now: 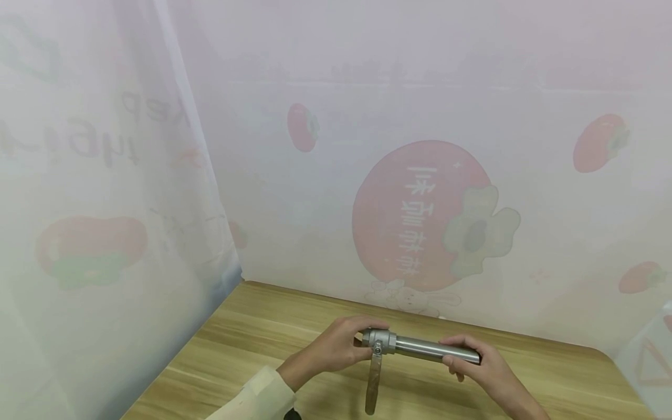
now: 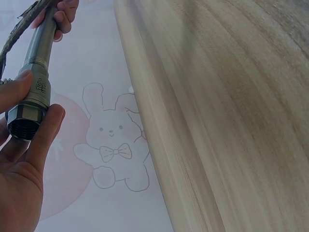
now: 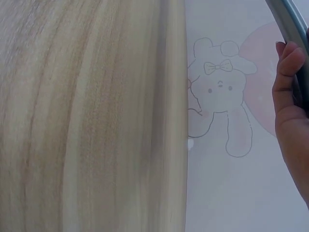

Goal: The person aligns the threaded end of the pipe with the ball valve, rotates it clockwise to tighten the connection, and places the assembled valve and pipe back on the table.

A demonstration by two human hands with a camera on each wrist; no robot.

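Observation:
A metal ball valve (image 1: pixel 382 340) with a long lever handle (image 1: pixel 373 385) is joined to a smooth steel pipe (image 1: pixel 425 347), held above the table. My left hand (image 1: pixel 341 345) grips the valve body at its left end, thumb on the near side. In the left wrist view, the open threaded end of the valve (image 2: pixel 26 121) sits between thumb and fingers, and threads show where the pipe enters. Around the pipe's far right end curl the fingers of my right hand (image 1: pixel 478 364). The right wrist view shows only part of that hand (image 3: pixel 292 106) and the pipe (image 3: pixel 289 24).
A wood-grain table (image 1: pixel 252 326) lies below both hands. Behind it hangs a pale curtain (image 1: pixel 315 221) printed with red fruit and a rabbit, and another printed curtain (image 1: pixel 94 192) closes off the left side. A small black object (image 1: pixel 292 414) shows by the left sleeve.

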